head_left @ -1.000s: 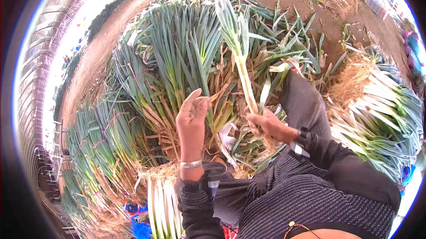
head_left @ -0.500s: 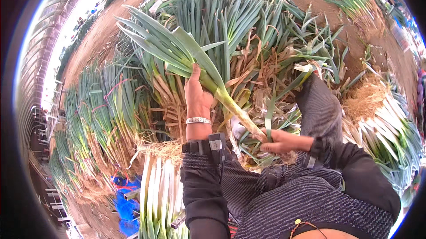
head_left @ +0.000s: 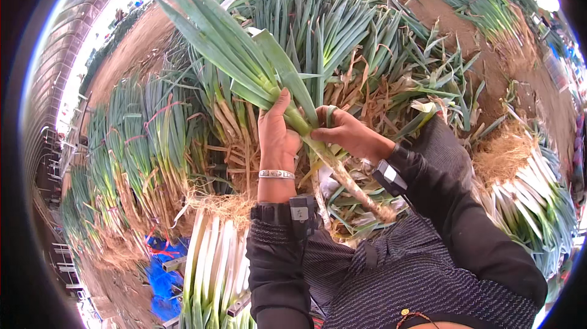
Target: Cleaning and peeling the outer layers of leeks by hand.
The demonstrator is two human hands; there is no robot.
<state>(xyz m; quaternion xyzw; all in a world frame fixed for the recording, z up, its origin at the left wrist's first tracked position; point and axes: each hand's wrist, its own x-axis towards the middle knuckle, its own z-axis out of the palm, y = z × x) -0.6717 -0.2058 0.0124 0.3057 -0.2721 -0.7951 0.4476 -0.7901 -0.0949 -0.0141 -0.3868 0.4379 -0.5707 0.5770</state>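
Observation:
A long leek (head_left: pixel 229 48) slants from upper left, green leaves outspread, down to a dirty white shank with roots at lower right. My left hand (head_left: pixel 278 133) is wrapped round its upper stalk, where the leaves fan out. My right hand (head_left: pixel 342 130) pinches at the middle of the same leek, with fingers curled by a green leaf. Loose trimmed leaves and dry brown husks lie beneath both hands.
Upright leek bundles (head_left: pixel 287 11) stand ahead and tied ones (head_left: pixel 131 158) at left. Pale-stemmed bundles lie at lower left (head_left: pixel 205 255) and right (head_left: pixel 523 188). Another pile (head_left: pixel 483 5) is on the dirt at upper right. Blue plastic (head_left: pixel 165 280) and metal bars show at lower left.
My left hand took hold of the upper stalk as the leek tilted leftward. My right hand has since moved up from the root end to the stalk's middle, close to my left hand.

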